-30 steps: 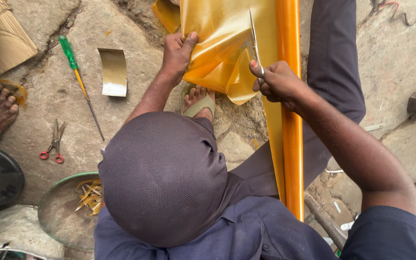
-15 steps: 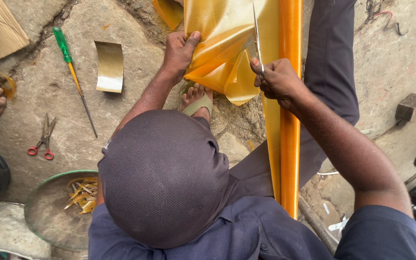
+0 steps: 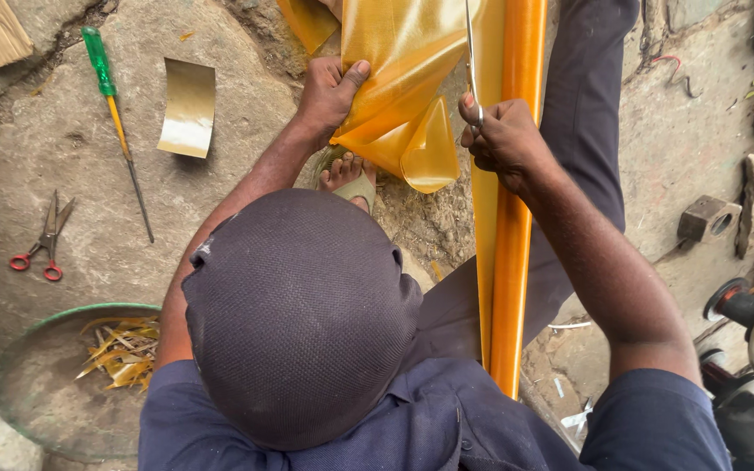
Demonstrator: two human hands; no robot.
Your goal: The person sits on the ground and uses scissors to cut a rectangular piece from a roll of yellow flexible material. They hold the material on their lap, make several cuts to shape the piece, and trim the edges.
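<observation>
Film sheet [image 3: 394, 61] hangs off the roll [image 3: 517, 262], which runs lengthwise at centre-right. Left hand [image 3: 329, 92] on the sheet's left edge; right hand [image 3: 499, 139] on the roll, with blade [image 3: 469, 52]. Screwdriver [image 3: 115, 113] far left on the ground; cut piece [image 3: 187, 106] just right of it; scissors [image 3: 41, 240] below; basin [image 3: 54, 384] with scraps [image 3: 124, 349] lower left.

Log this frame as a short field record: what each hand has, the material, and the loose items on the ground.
left hand: grips the edge of the golden sheet
right hand: holds a thin metal blade upright against the sheet
roll: orange-gold, lies along the person's right side, sheet unrolled from it
screwdriver: green handle, on the stone ground, untouched
scissors: red handles, left of the screwdriver
cut piece: golden rectangle, lies flat
pan: round, green rim, holds golden strips
</observation>
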